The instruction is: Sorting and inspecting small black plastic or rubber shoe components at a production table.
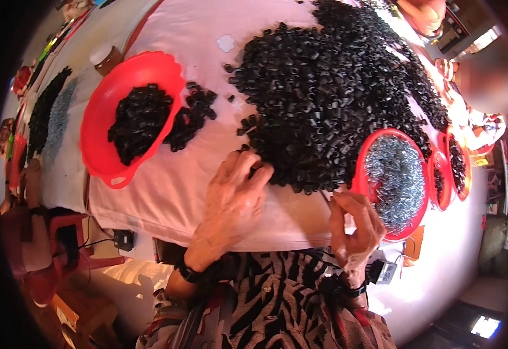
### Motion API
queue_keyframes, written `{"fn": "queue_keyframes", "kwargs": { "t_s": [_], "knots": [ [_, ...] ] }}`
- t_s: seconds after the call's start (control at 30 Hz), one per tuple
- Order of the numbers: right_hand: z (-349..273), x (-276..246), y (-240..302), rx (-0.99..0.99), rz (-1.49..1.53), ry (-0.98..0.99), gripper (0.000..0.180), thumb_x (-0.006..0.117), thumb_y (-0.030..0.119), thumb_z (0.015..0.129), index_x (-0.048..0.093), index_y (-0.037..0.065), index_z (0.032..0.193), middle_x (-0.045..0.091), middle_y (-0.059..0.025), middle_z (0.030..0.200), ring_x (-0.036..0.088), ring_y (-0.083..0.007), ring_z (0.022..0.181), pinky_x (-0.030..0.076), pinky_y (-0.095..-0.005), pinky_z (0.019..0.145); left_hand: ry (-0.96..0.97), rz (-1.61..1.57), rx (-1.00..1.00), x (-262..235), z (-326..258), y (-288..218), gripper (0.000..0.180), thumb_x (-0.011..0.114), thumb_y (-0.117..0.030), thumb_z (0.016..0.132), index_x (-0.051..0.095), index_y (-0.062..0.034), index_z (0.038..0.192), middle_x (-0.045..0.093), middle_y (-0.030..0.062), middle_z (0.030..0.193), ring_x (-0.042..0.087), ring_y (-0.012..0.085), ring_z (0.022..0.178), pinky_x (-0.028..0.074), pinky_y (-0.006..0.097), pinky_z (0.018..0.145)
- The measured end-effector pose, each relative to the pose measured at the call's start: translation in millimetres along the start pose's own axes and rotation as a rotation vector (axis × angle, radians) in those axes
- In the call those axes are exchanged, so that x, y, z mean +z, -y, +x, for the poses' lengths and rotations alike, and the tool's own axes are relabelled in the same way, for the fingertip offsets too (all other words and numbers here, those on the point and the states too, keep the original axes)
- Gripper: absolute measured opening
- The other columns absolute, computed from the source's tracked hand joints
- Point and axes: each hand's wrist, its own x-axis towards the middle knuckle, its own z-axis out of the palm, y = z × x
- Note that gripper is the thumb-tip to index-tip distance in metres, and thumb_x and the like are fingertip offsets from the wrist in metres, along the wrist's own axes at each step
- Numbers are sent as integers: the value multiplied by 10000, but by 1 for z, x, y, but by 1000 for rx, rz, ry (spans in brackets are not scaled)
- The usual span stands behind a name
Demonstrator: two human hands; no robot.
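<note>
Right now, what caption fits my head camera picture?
Left hand and right hand beside a heap of small shiny black curved pieces.

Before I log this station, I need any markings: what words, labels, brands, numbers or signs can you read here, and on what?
No text can be read anywhere in this view.
Black pieces, silvery pieces, left red bowl: no lettering visible.
Small pale box near the right forearm: dark marks, too small to read.
Yellow patch at far right: too blurred to tell whether it bears print.

The cloth-covered table [178, 180] bears black pieces [335, 99] — and red baskets [97, 110].
</note>
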Motion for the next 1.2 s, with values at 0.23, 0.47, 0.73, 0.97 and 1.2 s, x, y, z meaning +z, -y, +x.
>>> {"fn": "queue_keyframes", "kwargs": {
  "t_s": [0.23, 0.47, 0.73, 0.97, 1.2],
  "knots": [
    [5, -15, -16, 89, -79, -40, 204, 667, -136, 770, 665, -11, 931, 682, -133, 901, 693, -256, 746, 554, -328, 656, -84, -6, -36, 3, -10, 15, 309, 642, 94, 739, 662, -27, 1023, 574, 121, 1023, 601, 306, 903, 535, 396, 740],
    [16, -50, -55, 296, -214, 56, 115, 635, -85, 795, 679, -4, 863, 698, -114, 849, 669, -247, 752, 530, -343, 685, -285, -372, -160, -6, -12, 15, 229, 632, 128, 816, 674, -2, 1000, 660, 120, 987, 646, 199, 845, 528, 308, 740],
    [14, -41, -67, 260, -300, 110, 108, 650, -69, 779, 683, 10, 845, 690, -104, 820, 642, -278, 780, 515, -377, 700, -83, -1151, -626, -24, -35, 10, 170, 597, 84, 874, 672, 9, 1007, 640, 72, 955, 604, 123, 786, 499, 260, 705],
    [15, -50, -65, 279, -224, 121, 144, 658, -89, 765, 686, 11, 866, 699, -101, 843, 648, -275, 810, 525, -382, 732, -102, -1095, -638, -20, -33, 5, 161, 587, 71, 887, 661, 28, 1023, 617, 72, 972, 607, 135, 779, 501, 261, 707],
    [18, -42, -66, 170, -267, 267, 194, 634, -80, 745, 687, 22, 902, 692, -101, 892, 639, -297, 861, 533, -393, 741, -115, -1130, -624, -19, -34, 10, 168, 586, 72, 886, 657, 23, 1029, 620, 77, 994, 617, 147, 794, 507, 274, 725]
  ]
}}
